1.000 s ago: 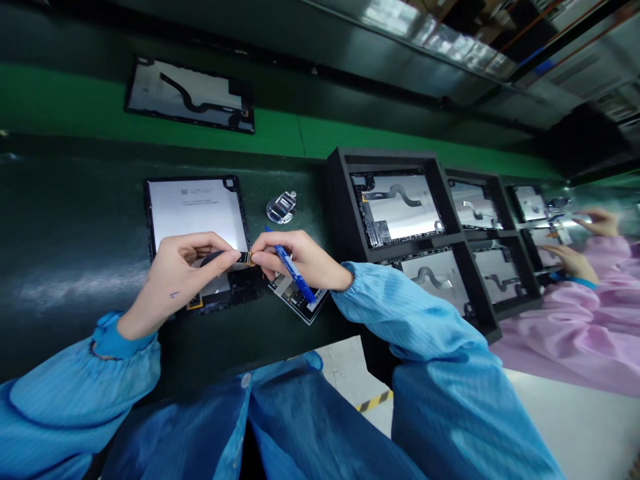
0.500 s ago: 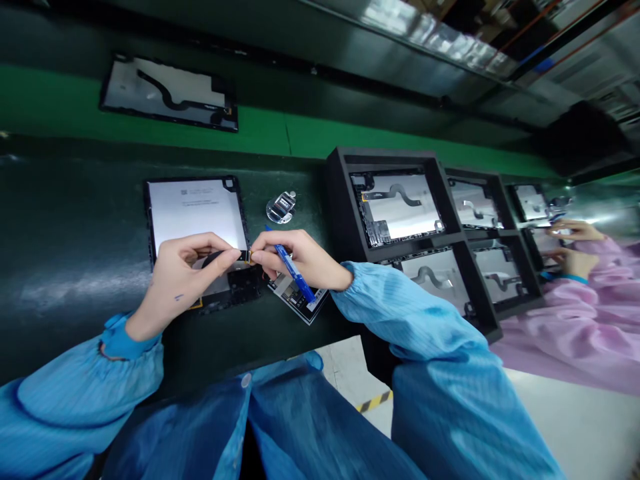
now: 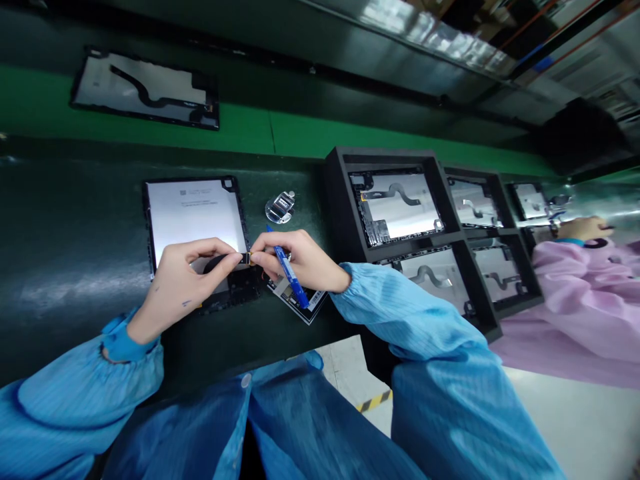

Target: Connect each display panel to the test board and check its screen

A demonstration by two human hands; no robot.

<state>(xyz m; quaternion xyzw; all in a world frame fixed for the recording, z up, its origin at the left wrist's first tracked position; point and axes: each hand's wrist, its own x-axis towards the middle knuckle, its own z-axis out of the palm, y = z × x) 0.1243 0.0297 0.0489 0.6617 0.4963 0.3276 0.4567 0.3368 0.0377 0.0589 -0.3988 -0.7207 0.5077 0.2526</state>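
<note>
My left hand (image 3: 187, 277) pinches a black flex cable (image 3: 215, 262) near its connector end, between thumb and forefinger. Meeting it there are the closed fingertips of my right hand (image 3: 300, 260), touching the connector. A blue pen (image 3: 291, 277) is tucked through the fingers of that right hand, slanting down. Beneath my hands lies a tablet screen panel (image 3: 195, 207), silver back up in a black frame; my left hand hides part of its lower portion. Under my right hand rests a small circuit board or card (image 3: 305, 308), partly covered.
A metal tally counter (image 3: 281, 207) stands right of the panel. Another screen panel (image 3: 145, 90) lies on the green strip behind. To the right, a black divided tray (image 3: 345, 200) holds several panels with flex cables. Beyond it are a co-worker's hand (image 3: 585, 229) and pink sleeve.
On the green strip, the back panel has shifted left. The pen tilts a little differently in my right hand. The co-worker's hands have moved; one now shows near the sleeve. My pinch stays almost in place.
</note>
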